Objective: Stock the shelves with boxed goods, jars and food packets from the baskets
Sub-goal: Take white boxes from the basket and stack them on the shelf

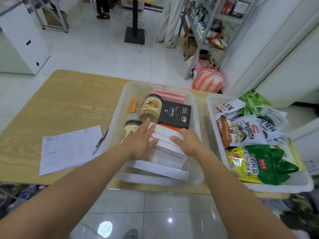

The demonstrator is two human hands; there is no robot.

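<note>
Fingers (pixel 146 128) of left hand (pixel 141 140) straight on flat white red-striped cardboard box (pixel 164 145); right hand (pixel 188 142) curls round its edge. White plastic basket (pixel 119 107) around them looks full; stocking likely barely started.

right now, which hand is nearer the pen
Left. The left hand lies in the basket just right of the pen; the right hand grips the white boxes farther right.

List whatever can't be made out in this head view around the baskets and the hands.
Head view:
Label of the lower jar: covered by the left hand.
Fingertips of the right hand: hidden by its own back, so its grip on the white boxes is unclear.
Print on the paper sheet: too small to read.
Goods on the far shelves: blurred.
</note>
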